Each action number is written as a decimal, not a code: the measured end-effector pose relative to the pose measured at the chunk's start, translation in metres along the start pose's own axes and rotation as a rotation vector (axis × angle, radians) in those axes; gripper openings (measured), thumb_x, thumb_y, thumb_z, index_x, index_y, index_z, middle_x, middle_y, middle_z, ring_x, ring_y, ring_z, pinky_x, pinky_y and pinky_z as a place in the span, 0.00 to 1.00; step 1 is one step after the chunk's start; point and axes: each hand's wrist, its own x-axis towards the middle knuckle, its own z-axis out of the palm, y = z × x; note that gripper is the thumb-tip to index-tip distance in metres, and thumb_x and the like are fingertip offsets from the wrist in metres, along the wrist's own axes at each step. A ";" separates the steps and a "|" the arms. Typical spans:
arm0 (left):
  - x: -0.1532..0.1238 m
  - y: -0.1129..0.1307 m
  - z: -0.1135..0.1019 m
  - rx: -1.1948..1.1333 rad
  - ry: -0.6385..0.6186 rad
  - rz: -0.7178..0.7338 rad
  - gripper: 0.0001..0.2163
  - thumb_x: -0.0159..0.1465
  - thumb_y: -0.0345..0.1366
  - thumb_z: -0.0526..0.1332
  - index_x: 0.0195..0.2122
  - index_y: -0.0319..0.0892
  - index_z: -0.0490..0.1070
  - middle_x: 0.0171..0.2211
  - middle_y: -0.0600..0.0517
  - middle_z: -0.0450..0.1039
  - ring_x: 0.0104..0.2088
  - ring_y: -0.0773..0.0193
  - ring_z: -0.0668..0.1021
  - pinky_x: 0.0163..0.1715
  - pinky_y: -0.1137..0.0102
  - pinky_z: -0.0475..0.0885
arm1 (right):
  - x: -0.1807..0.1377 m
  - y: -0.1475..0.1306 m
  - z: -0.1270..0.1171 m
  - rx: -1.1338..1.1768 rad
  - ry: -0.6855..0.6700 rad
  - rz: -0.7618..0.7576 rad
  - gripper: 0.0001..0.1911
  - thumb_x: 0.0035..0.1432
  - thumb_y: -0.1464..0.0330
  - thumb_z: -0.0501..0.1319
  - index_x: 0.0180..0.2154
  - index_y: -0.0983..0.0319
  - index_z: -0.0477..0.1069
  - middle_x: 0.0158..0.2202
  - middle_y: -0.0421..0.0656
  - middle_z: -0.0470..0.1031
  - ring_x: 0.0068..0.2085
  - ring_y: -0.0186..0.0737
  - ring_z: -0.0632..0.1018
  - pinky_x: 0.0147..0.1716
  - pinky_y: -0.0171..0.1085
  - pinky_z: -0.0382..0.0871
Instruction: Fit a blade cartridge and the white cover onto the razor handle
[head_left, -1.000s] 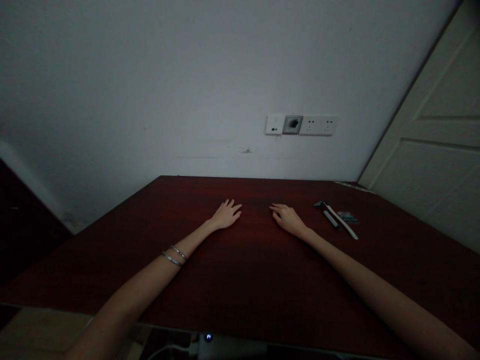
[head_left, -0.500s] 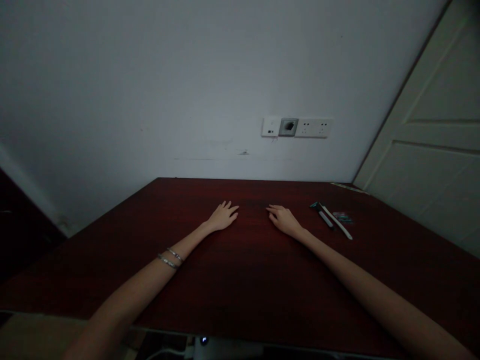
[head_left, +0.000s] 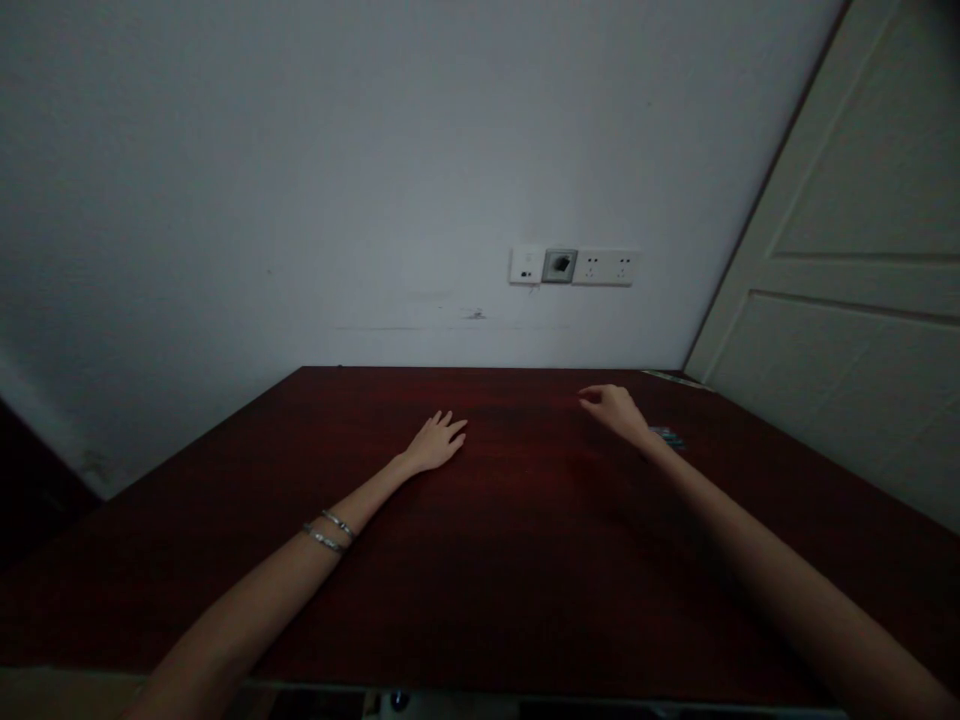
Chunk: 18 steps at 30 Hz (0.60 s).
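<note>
My left hand (head_left: pixel 435 443) lies palm down on the dark red table (head_left: pixel 480 560), fingers spread, holding nothing. Two silver bracelets (head_left: pixel 328 532) circle the left forearm. Raised a little above the tabletop, my right hand (head_left: pixel 615 408) has its fingers bent, with a gap between thumb and forefinger and nothing seen in it. Just right of that wrist lies a small cluster of teal and clear pieces (head_left: pixel 666 437), partly covered by the forearm. The slim dark-and-grey handled item and the white stick are hidden behind the right hand and arm.
Behind the table rises a pale wall with a row of sockets (head_left: pixel 574 267). A pale panelled door (head_left: pixel 855 290) stands along the right side. A thin flat strip (head_left: pixel 679 380) lies at the far right corner of the tabletop.
My right hand has lifted off the table and moved right, covering the slim handled item and the white stick. My left hand stays flat. The view has shifted slightly.
</note>
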 end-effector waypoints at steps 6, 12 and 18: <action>0.002 -0.002 0.001 -0.026 0.002 -0.002 0.23 0.65 0.47 0.44 0.59 0.45 0.56 0.62 0.44 0.48 0.62 0.49 0.51 0.57 0.56 0.50 | -0.019 0.051 -0.027 -0.042 -0.058 0.217 0.12 0.49 0.66 0.59 0.33 0.66 0.77 0.27 0.49 0.78 0.29 0.42 0.78 0.26 0.32 0.68; 0.001 -0.001 0.001 -0.014 0.002 -0.005 0.23 0.65 0.46 0.44 0.59 0.44 0.57 0.62 0.43 0.48 0.62 0.49 0.51 0.57 0.56 0.49 | -0.033 0.064 -0.022 -0.074 -0.126 0.304 0.11 0.47 0.64 0.61 0.28 0.65 0.77 0.24 0.48 0.76 0.26 0.41 0.77 0.22 0.32 0.64; -0.001 0.002 -0.002 0.007 0.006 -0.006 0.23 0.65 0.45 0.44 0.59 0.44 0.57 0.62 0.43 0.49 0.62 0.49 0.51 0.57 0.57 0.49 | -0.037 0.065 -0.014 -0.113 -0.151 0.357 0.11 0.44 0.64 0.62 0.27 0.65 0.76 0.24 0.49 0.76 0.26 0.42 0.78 0.23 0.32 0.65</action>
